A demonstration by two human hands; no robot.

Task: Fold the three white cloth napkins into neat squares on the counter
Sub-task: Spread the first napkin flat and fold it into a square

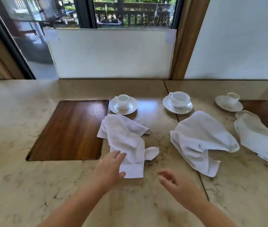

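Counter: marble counter (31, 185) held three crumpled napkins.
Left hand (108, 169): spread, fingertips touching left napkin (125, 141).
Right hand (179, 187): released, grasping nothing, beside it.

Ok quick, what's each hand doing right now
Left hand: open, fingers resting on the leftmost napkin, not gripping it.
Right hand: open, empty, above the counter.

Counter (31, 185): napkins (200, 136), cups on saucers (177, 108).

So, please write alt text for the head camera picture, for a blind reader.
Two bare hands, left hand and right hand, reach toward the nearest of three crumpled white napkins on a marble counter. Behind each napkin stands a white cup on a saucer.
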